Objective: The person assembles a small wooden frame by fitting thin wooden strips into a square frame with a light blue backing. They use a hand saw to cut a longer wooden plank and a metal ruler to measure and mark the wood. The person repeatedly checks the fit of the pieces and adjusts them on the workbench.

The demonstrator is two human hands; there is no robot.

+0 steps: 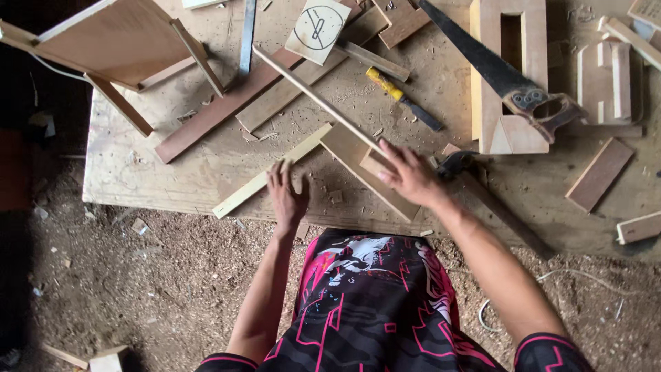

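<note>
- From my remote seat, I see the left hand (pixel 288 200) lying open, fingers spread flat on a pale wooden strip (pixel 272 172) near the front edge of the counter (pixel 138 172); pressing down that way looks meant to keep the strip from sliding.
- The right hand (pixel 412 176) is open too, palm down over a short wooden block (pixel 375 164) sitting on a wider board (pixel 365 169). It grips nothing that I can make out, and the flat palm reads to me as steadying the stacked pieces.
- The strip runs from about 7 o'clock of the left hand up toward 2 o'clock, where its far end meets the board, so the two hands hold down either side of one joint.
- A thin batten (pixel 310 93) slants away from the board toward 11 o'clock.
- A handsaw (pixel 496 69) lies at 1 o'clock of the right hand, handle nearest the person, likely left within easy reach.
- A yellow-handled chisel (pixel 403 98) rests at 12 o'clock, well apart from both hands.
- A dark metal tool (pixel 456 162), partly hidden, sits just beside the right hand at 3 o'clock; I cannot tell what it is.
- Sawdust covers the floor (pixel 172 275) below.
</note>
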